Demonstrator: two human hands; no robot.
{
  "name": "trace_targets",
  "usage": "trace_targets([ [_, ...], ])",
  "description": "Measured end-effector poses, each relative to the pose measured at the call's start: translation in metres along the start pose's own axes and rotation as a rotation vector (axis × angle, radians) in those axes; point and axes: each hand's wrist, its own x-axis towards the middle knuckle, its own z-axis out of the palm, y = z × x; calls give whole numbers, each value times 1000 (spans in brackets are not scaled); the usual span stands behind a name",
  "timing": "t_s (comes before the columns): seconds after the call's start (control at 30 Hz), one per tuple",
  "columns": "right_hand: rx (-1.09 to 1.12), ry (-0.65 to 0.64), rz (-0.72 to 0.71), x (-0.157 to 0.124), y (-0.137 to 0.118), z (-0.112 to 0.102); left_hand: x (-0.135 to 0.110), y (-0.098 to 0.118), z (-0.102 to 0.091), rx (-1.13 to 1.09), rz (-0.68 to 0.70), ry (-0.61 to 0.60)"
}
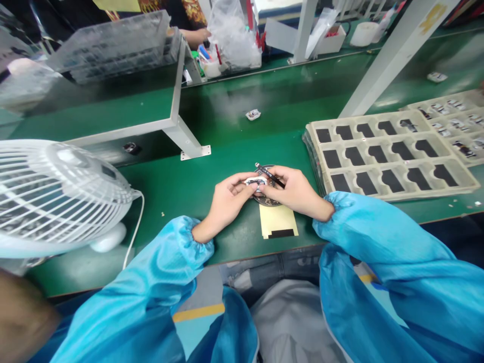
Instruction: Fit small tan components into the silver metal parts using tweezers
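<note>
Between my two hands is a small white part with dark pieces inside, gripped by fingers and thumbs from both sides. My left hand is closed on its left edge. My right hand pinches its right side and also carries a pair of black tweezers, which slant up to the left with the tip above the part. Directly beneath sits a round dish with small bits in it, mostly hidden by the hands. A yellow paper with a black strip along its lower edge sticks out below the dish.
To the right stands a stack of compartment trays with black pads, beside another tray of small parts. A white fan is at left, near a raised shelf leg. Another white part lies farther back. Across the bench, a person's hand shows.
</note>
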Motion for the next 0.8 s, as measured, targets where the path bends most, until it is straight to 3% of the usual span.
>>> trace_targets([
  [0.3, 25, -45, 17, -2, -4, 1, -1, 2, -1, 7, 20, 6],
  [0.5, 8, -4, 27, -1, -1, 0, -3, -3, 0, 63, 144, -46],
  [0.8, 56, -55, 9, -2, -1, 0, -6, -6, -2, 184, 201, 7],
])
